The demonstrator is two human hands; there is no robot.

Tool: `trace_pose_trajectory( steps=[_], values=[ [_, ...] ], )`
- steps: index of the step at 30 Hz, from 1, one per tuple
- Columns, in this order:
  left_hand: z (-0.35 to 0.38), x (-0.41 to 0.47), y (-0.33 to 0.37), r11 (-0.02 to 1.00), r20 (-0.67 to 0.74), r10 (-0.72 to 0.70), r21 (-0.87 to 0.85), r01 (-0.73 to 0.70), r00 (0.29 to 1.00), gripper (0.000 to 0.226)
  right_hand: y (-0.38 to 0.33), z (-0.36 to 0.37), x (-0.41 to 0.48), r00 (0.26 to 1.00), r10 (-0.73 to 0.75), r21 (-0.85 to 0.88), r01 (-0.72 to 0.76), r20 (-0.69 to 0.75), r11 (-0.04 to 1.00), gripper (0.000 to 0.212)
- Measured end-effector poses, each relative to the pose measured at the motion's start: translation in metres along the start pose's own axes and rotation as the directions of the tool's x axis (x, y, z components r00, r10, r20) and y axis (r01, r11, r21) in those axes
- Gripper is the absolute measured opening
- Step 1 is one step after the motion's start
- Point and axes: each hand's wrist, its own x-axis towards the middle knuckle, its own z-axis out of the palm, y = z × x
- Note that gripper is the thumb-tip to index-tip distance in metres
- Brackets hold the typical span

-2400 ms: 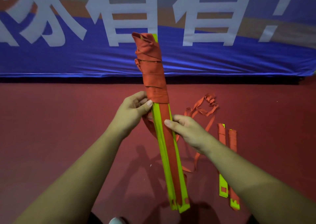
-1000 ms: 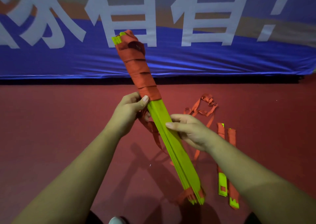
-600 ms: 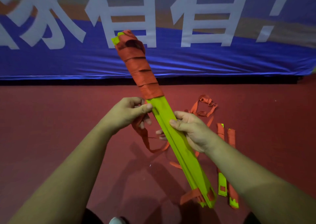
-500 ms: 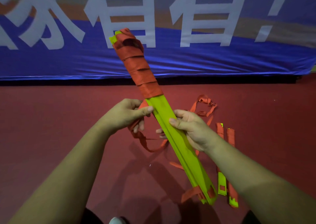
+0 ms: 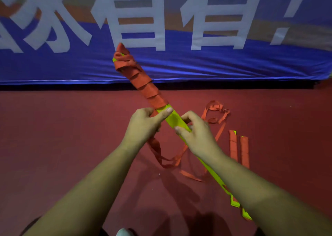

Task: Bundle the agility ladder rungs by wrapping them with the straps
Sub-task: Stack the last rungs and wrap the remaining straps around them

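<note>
The stiff, light bundle of rungs is clamped by both hands, the left hand just below the wrapped part and the right hand lower. The soft, limp strap is probably best gripped close to the bundle.

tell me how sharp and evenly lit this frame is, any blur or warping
Head view: the banner lettering is smeared, most at the top left; both hands and the rung bundle stay fairly crisp; the floor darkens toward the edges, with arm shadows near the bottom; the banner's lower edge bows slightly, wide-angle warping.

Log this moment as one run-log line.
left hand: grips bundle | right hand: grips bundle | strap: far half wrapped | spare rungs: floor
</note>
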Motion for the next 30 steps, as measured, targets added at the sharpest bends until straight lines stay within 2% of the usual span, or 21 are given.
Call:
trace_pose_trajectory(
  steps=[3, 5, 8, 11, 13, 15, 18, 22, 25, 28, 30],
  values=[
    [0.002, -0.001, 0.0, 0.999, -0.095, -0.013, 0.044, 0.017, 0.995, 0.055, -0.001, 0.0, -0.005, 0.997, 0.041, 0.077, -0.046, 0.071, 0.996, 0.023],
    [0.001, -0.001, 0.001, 0.999, -0.096, 0.001, 0.04, 0.003, 0.995, 0.057, -0.001, 0.0, -0.005, 0.99, 0.085, 0.155, -0.103, 0.116, 0.983, 0.025],
    [0.0, 0.001, 0.001, 1.0, -0.109, 0.014, -0.017, -0.016, 0.994, 0.056, -0.002, 0.0, -0.003, 0.981, 0.074, 0.274, -0.121, 0.177, 0.954, 0.03],
    [-0.003, -0.001, 0.008, 0.971, -0.056, 0.056, -0.231, -0.067, 0.997, 0.037, -0.006, -0.003, 0.0, 0.958, 0.137, 0.468, -0.245, 0.253, 0.849, 0.032],
    [-0.006, -0.003, 0.012, 0.945, -0.036, 0.103, -0.31, -0.109, 0.994, 0.028, -0.009, -0.008, -0.001, 0.921, 0.171, 0.522, -0.343, 0.349, 0.781, 0.031],
    [-0.01, -0.003, 0.013, 0.908, 0.029, 0.142, -0.402, -0.118, 0.989, 0.023, -0.01, -0.012, -0.003, 0.869, 0.167, 0.543, -0.429, 0.465, 0.722, 0.042],
    [-0.017, -0.002, 0.01, 0.895, 0.185, 0.227, -0.427, -0.13, 0.956, 0.023, -0.012, -0.016, -0.003, 0.807, 0.174, 0.583, -0.54, 0.565, 0.607, 0.061],
    [-0.026, -0.003, 0.013, 0.887, 0.322, 0.301, -0.439, -0.14, 0.898, 0.009, -0.01, -0.022, -0.003, 0.806, 0.133, 0.588, -0.523, 0.577, 0.617, 0.057],
    [-0.035, -0.004, 0.013, 0.901, 0.424, 0.317, -0.415, -0.129, 0.848, 0.003, -0.004, -0.028, -0.005, 0.834, 0.138, 0.532, -0.459, 0.534, 0.712, 0.063],
    [-0.037, -0.007, 0.012, 0.944, 0.477, 0.192, -0.33, -0.027, 0.858, 0.015, 0.0, -0.033, -0.008, 0.87, 0.139, 0.509, -0.398, 0.472, 0.763, 0.068],
    [-0.035, -0.007, 0.012, 0.991, 0.475, 0.053, -0.132, 0.012, 0.878, 0.026, -0.002, -0.033, -0.007, 0.89, 0.156, 0.544, -0.392, 0.429, 0.742, 0.048]
  ],
)
